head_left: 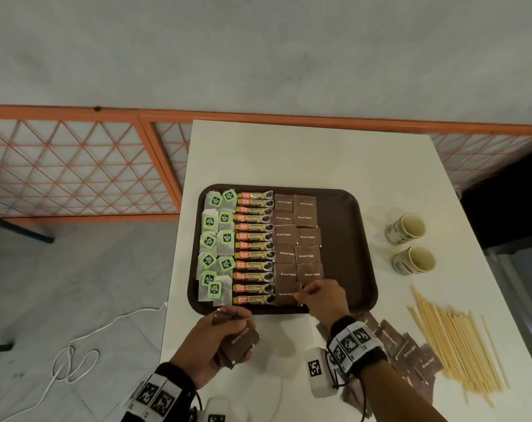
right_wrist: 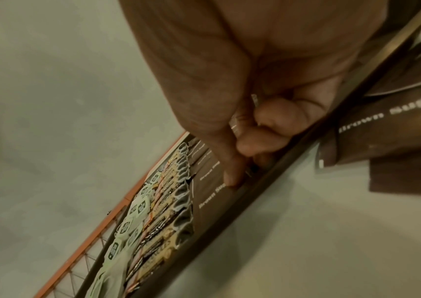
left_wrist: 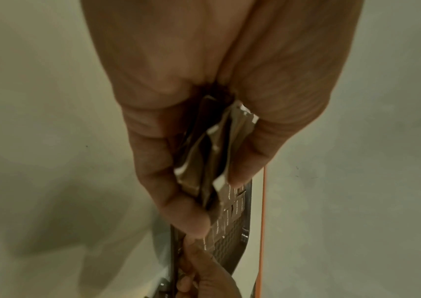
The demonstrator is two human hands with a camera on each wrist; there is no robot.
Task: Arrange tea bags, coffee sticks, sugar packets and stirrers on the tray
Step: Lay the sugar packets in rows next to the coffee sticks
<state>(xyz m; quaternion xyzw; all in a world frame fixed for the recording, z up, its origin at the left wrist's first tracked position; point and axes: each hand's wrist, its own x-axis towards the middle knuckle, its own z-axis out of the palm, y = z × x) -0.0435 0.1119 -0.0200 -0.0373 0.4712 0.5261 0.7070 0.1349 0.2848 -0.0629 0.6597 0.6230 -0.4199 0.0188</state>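
Observation:
A brown tray point(head_left: 343, 239) on the white table holds tea bags point(head_left: 216, 242) at its left, a column of coffee sticks point(head_left: 254, 245) beside them, then two columns of brown sugar packets point(head_left: 295, 236). My left hand point(head_left: 216, 339) grips a stack of sugar packets point(head_left: 240, 342) point(left_wrist: 211, 153) just in front of the tray's near rim. My right hand point(head_left: 322, 296) point(right_wrist: 240, 161) reaches over the near rim point(right_wrist: 255, 191) and pinches one sugar packet point(right_wrist: 234, 125) at the near end of the right sugar column; the hand hides most of it. Wooden stirrers point(head_left: 459, 345) lie on the table at the right.
Loose sugar packets point(head_left: 410, 351) lie between my right wrist and the stirrers. Two paper cups point(head_left: 406, 228) point(head_left: 413, 260) lie on their sides right of the tray. The tray's right third is bare. An orange mesh fence point(head_left: 76, 166) stands behind, and a white cable point(head_left: 76, 360) runs on the floor.

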